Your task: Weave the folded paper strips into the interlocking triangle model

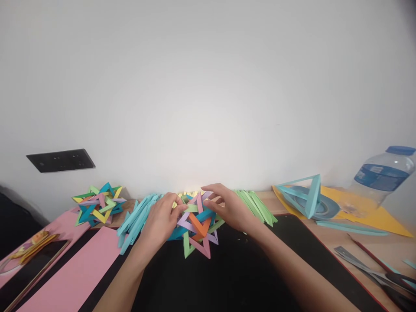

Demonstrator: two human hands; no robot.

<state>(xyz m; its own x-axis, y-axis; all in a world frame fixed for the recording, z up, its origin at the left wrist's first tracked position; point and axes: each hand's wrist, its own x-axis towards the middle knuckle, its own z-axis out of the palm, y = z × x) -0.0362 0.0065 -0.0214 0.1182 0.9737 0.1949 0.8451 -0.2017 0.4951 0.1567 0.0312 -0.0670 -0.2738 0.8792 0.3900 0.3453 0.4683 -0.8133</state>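
Left fingers (178, 210) curl at the paper star (199, 226), grip unclear; right fingers (213, 188) spread wide. We should press lightly.

The location is presenting as a home craft workspace: a wooden desktop (331, 236) is adjoining a wall (208, 86) with 1 socket panel (61, 160); scissors (360, 263), a black mat (224, 281) and 2 folded-paper stars (199, 224) are showing.

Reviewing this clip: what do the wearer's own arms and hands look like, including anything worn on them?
The left grip and right grip are bare human hands, no gloves. The left forearm and right forearm are uncovered to the picture's edge; no sleeves, watch or bracelet show.
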